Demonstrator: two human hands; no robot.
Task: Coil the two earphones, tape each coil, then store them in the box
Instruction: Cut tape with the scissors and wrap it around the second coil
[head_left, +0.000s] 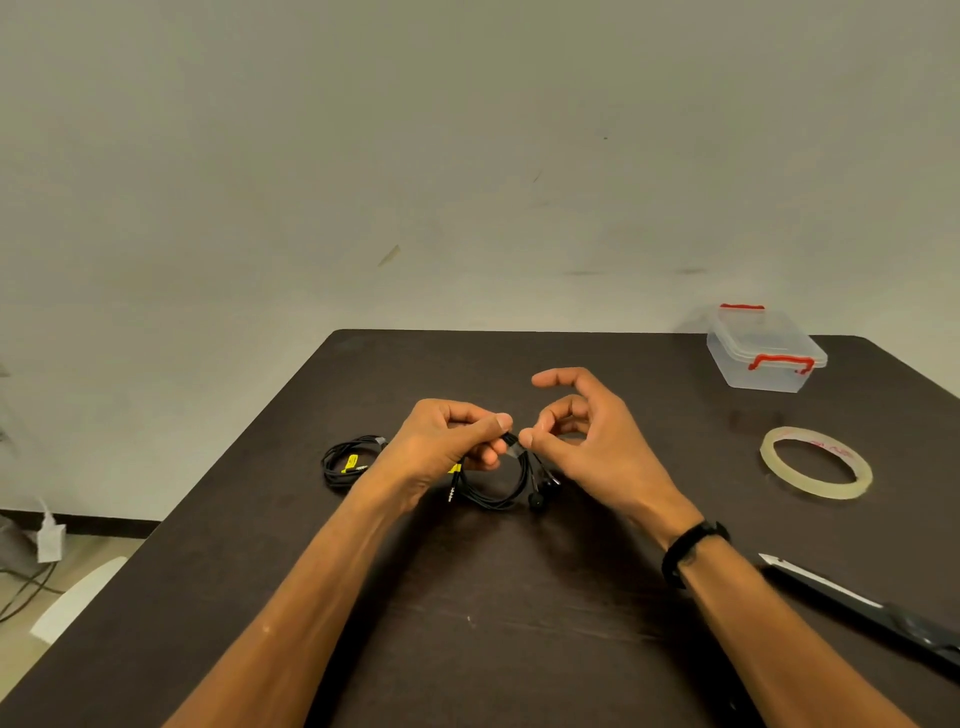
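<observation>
Hiding coil's top: both hands (511, 441)

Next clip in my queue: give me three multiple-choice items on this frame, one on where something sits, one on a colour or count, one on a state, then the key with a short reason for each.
1. Where does the tape roll lie on the table?
A. To the right of the hands, nearer than the box
B. Inside the box
C. On the left edge

2. What colour are the clasps of the clear box?
A. Blue
B. Red
C. Green

3. What is the state of the earphone coil on the left?
A. Lying on the table, in no hand
B. Stored in the box
C. Stretched out straight

Key:
1 A, the roll lies flat between the box and the scissors.
2 B, both clasps show red.
3 A, it rests coiled beside the left hand, which with the right hand pinches the other coil.
</observation>
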